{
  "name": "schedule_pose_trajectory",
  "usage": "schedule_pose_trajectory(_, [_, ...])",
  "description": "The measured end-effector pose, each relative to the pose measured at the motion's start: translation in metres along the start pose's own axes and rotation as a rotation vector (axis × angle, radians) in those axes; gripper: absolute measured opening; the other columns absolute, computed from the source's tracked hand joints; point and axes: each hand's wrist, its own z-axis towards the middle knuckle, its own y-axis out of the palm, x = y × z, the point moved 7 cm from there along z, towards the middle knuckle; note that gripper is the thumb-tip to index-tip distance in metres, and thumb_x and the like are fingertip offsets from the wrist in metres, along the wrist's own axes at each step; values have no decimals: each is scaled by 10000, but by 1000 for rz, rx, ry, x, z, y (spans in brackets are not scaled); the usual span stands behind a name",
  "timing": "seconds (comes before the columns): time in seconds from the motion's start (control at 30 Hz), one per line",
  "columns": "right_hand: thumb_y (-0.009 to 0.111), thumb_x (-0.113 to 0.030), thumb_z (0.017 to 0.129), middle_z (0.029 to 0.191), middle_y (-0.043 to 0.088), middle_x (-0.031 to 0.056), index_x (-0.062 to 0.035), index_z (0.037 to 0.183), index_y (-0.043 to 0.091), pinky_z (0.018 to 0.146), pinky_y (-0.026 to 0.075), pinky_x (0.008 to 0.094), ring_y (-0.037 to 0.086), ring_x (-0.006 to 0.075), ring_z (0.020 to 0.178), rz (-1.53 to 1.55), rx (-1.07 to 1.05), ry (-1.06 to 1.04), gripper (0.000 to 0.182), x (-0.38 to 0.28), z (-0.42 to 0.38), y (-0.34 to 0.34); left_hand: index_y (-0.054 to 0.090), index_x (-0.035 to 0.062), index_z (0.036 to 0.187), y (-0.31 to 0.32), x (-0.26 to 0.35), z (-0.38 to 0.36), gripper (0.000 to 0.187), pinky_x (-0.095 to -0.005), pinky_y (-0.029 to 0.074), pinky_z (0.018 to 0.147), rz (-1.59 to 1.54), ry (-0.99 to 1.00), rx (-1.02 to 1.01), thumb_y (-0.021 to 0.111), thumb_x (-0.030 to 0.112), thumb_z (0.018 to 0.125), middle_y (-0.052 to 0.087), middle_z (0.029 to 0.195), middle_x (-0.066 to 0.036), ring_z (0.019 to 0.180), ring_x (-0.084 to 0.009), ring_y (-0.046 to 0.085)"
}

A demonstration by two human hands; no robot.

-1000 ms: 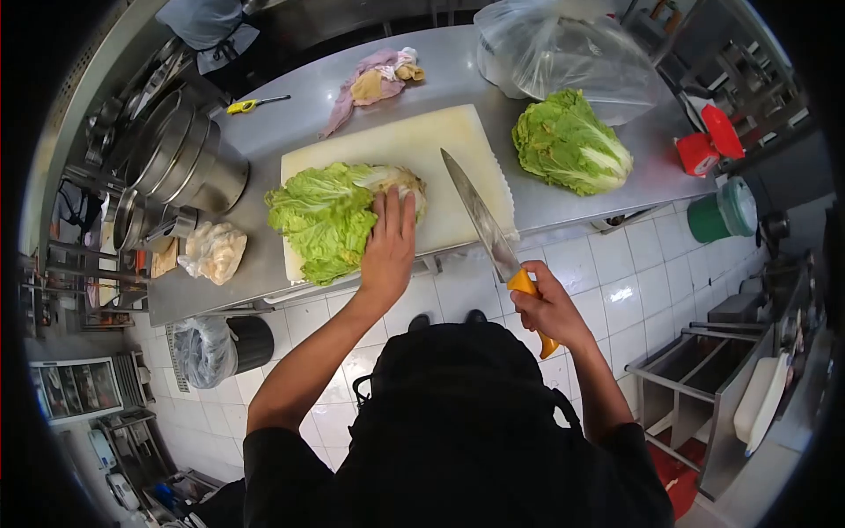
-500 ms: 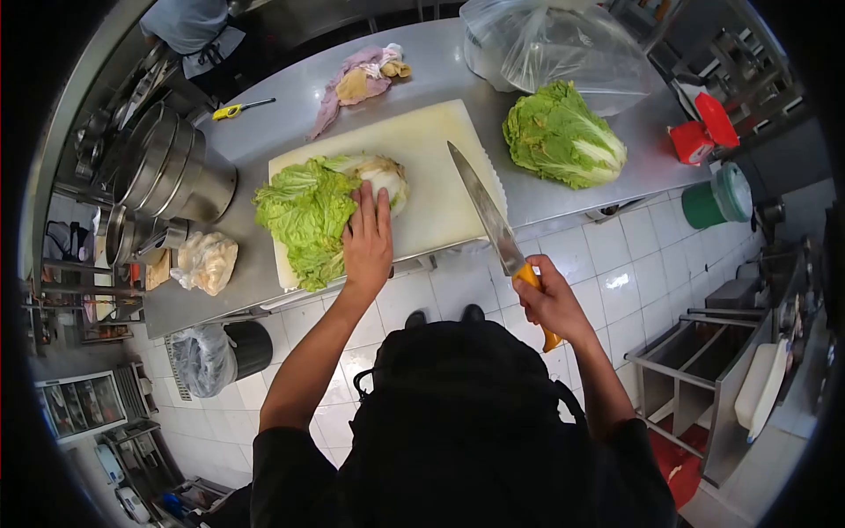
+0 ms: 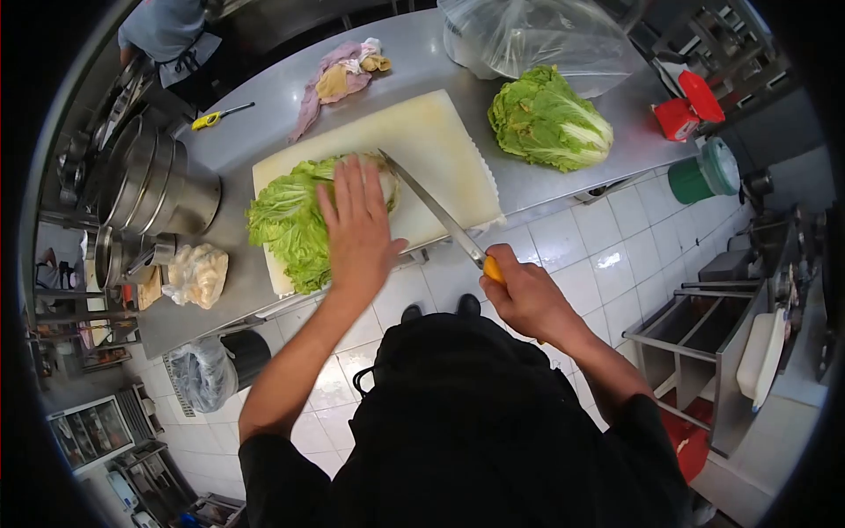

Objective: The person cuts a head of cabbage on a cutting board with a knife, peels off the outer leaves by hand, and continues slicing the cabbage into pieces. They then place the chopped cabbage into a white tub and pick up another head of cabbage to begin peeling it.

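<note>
On a white cutting board [image 3: 431, 128] lies a napa cabbage [image 3: 290, 220], its leafy end to the left. My left hand [image 3: 359, 233] lies over the cabbage near its base, fingers stretched out and thumb apart, hiding much of the white stem. A large kitchen knife [image 3: 440, 214] with a yellow handle is wrapped in the closed fingers of my right hand [image 3: 535, 304]. Its blade slants up and left across the board, and the tip overlaps the cabbage's base end in this view.
Right of the board sits another napa cabbage [image 3: 546, 123], before a clear plastic bag [image 3: 537, 44]. A red scale [image 3: 678, 119] stands at the far right. Cloths [image 3: 339, 79], a yellow lighter [image 3: 209, 121], metal pots [image 3: 167, 189] and bagged food [image 3: 195, 275] are around the board. A person [image 3: 167, 40] stands beyond.
My right hand has brought the knife leftward, its tip now at the cabbage's base. My left hand has shifted over the cabbage with its fingers flatter. The whole view has moved slightly.
</note>
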Motion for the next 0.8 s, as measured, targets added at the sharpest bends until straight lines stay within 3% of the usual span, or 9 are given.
schedule_pose_trajectory(0.17, [552,-170,972,763,650,276,1,1141,418,743,460,594,618,517,792,-63,12,-31,275,-19,5,-1,238,-29,1536,19,-66,19,1402,-689,155,1156,277,-115,-301,933,525,450,286,1573,-241,1480,-433,220])
schedule_pose_trajectory(0.27, [553,-166,972,754,651,275,1,1122,422,730,467,593,620,516,771,-80,-8,11,260,-27,10,1,267,-3,1528,28,-74,21,1347,-674,231,1136,240,-160,-390,934,509,475,348,1530,-213,1441,-418,296])
schedule_pose_trajectory(0.47, [551,-166,978,738,651,284,19,1102,423,741,480,589,624,521,766,-152,-44,60,256,-43,15,2,293,30,1517,32,-71,19,1273,-654,333,1084,343,-130,-317,927,483,510,422,1446,-168,1356,-376,403])
schedule_pose_trajectory(0.57, [537,-208,1005,758,640,284,7,1099,420,738,470,579,622,512,788,-210,-98,73,262,-43,21,10,370,28,1465,34,-71,17,1185,-667,342,1060,344,-99,-248,919,484,520,453,1434,-172,1329,-380,428])
schedule_pose_trajectory(0.8, [514,-237,1028,794,636,299,16,1089,415,743,483,579,633,515,838,-221,-206,113,278,-52,42,10,383,36,1451,34,-75,20,1153,-654,354,1053,314,-89,-242,915,465,521,467,1398,-161,1297,-370,443])
